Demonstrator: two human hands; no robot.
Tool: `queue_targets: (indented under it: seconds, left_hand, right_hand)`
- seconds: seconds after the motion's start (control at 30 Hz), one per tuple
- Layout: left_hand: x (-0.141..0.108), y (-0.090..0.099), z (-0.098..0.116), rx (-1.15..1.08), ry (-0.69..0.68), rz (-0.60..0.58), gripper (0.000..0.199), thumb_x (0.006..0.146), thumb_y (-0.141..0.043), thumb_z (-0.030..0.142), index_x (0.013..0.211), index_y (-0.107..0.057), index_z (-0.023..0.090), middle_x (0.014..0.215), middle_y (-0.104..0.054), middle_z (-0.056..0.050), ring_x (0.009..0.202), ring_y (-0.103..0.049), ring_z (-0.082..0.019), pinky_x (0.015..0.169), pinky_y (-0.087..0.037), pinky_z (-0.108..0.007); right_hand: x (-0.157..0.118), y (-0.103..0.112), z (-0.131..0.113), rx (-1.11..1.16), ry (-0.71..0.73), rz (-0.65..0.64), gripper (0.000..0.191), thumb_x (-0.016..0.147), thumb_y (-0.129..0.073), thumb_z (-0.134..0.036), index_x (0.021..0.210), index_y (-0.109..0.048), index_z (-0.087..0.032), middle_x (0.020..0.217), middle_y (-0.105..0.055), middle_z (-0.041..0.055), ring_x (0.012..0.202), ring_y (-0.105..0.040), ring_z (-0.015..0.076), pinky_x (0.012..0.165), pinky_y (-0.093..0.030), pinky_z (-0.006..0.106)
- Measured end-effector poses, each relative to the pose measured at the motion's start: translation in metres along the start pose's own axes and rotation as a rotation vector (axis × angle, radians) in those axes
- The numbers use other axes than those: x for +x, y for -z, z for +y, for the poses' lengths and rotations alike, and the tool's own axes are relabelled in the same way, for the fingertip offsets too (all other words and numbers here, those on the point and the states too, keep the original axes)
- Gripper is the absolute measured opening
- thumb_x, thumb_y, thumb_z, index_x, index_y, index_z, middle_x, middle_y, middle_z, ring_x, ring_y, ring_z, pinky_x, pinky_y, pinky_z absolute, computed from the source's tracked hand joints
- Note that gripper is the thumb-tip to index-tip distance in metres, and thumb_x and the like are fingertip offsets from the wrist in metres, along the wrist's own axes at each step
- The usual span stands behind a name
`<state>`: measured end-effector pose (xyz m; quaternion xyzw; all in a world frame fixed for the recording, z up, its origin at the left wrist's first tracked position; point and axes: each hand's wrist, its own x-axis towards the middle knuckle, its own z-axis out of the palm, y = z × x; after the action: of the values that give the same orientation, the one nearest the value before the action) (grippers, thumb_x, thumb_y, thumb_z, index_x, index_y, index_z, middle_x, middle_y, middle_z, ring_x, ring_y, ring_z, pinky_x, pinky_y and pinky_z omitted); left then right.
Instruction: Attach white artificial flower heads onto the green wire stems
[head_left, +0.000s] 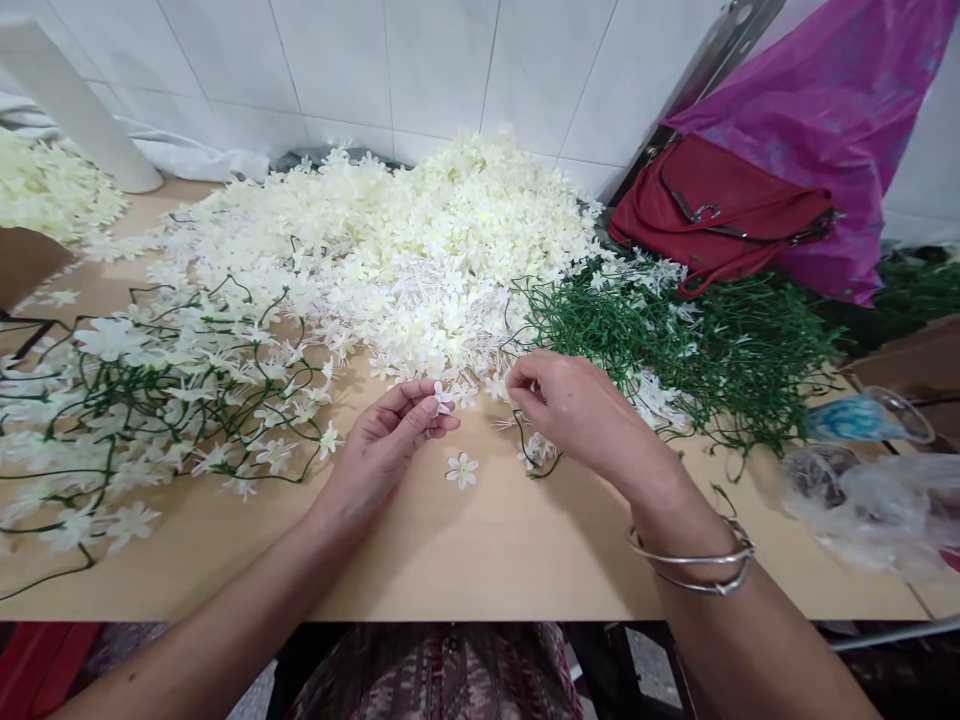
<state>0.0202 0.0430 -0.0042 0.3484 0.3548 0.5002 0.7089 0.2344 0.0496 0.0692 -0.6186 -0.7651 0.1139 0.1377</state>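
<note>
My left hand [386,435] pinches a small white artificial flower [442,398] between thumb and fingers, above the table. To its right, my right hand [574,415] is closed with fingertips pinched together on a thin green plastic stem [519,432], which curves down toward the tabletop. White petals lie by the stem's lower end. A single loose white flower [462,470] rests flat on the table between my hands. Beyond them spreads a large heap of cream-white flower heads [450,230]. A pile of green stems [600,320] lies just behind my right hand.
White flowers on green stems [187,390] lie tangled at left. A white roll [82,110] stands at the back left by the tiled wall. At right are a red handbag [727,200], a purple bag [840,110], a blue-patterned cup [855,417] and clear plastic bags [877,500].
</note>
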Motion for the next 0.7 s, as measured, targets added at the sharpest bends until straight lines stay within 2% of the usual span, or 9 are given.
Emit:
queue_targets:
  seconds: [0.17,0.27,0.37,0.47,0.57,0.7]
  left_hand:
    - [0.001,0.0,0.003,-0.062,0.032,0.014,0.041,0.076,-0.093,0.035,0.111,-0.076,0.022,0.086,-0.078,0.0,0.077,-0.074,-0.011,0.081,-0.057,-0.023]
    - [0.003,-0.001,0.005,-0.093,0.059,0.009,0.045,0.071,-0.096,0.037,0.109,-0.078,0.022,0.084,-0.077,0.0,0.076,-0.074,-0.011,0.081,-0.057,-0.023]
    - [0.004,-0.001,0.006,-0.105,0.066,-0.01,0.043,0.07,-0.097,0.038,0.106,-0.08,0.021,0.082,-0.075,0.001,0.076,-0.073,-0.01,0.081,-0.057,-0.022]
    - [0.004,-0.001,0.006,-0.114,0.073,-0.017,0.04,0.071,-0.097,0.037,0.105,-0.082,0.021,0.084,-0.075,0.001,0.076,-0.072,-0.009,0.081,-0.056,-0.02]
    - [0.005,0.0,0.007,-0.123,0.083,-0.016,0.038,0.07,-0.097,0.037,0.102,-0.083,0.021,0.085,-0.075,0.001,0.078,-0.072,-0.009,0.081,-0.057,-0.02]
    - [0.006,0.001,0.007,-0.131,0.087,0.0,0.037,0.067,-0.099,0.035,0.098,-0.084,0.02,0.087,-0.077,0.001,0.078,-0.073,-0.009,0.081,-0.058,-0.02]
  right_hand:
    - [0.005,0.011,0.014,0.161,0.021,0.086,0.016,0.089,-0.064,-0.008,0.082,-0.071,-0.021,0.076,-0.071,0.0003,0.068,-0.06,0.0172,0.066,-0.039,0.03]
    - [0.01,0.008,0.016,0.059,0.024,0.145,0.019,0.092,-0.061,-0.006,0.091,-0.074,-0.019,0.09,-0.073,0.0043,0.075,-0.061,0.0185,0.071,-0.039,0.031]
    - [0.014,-0.002,0.004,-0.072,0.065,0.142,0.02,0.095,-0.059,-0.006,0.096,-0.076,-0.017,0.102,-0.072,0.0088,0.08,-0.062,0.0196,0.074,-0.038,0.032]
    - [0.021,-0.019,-0.011,-0.065,0.105,0.052,0.016,0.098,-0.062,-0.013,0.092,-0.076,-0.018,0.094,-0.071,0.0068,0.078,-0.062,0.0191,0.074,-0.038,0.032]
    - [0.028,-0.036,-0.019,-0.109,0.055,0.024,0.014,0.099,-0.063,-0.019,0.095,-0.076,-0.017,0.095,-0.072,0.008,0.081,-0.062,0.0211,0.075,-0.037,0.033]
    - [0.033,-0.049,-0.014,-0.097,-0.005,0.025,0.013,0.099,-0.062,-0.018,0.092,-0.074,-0.017,0.098,-0.072,0.0099,0.087,-0.063,0.0234,0.077,-0.037,0.034]
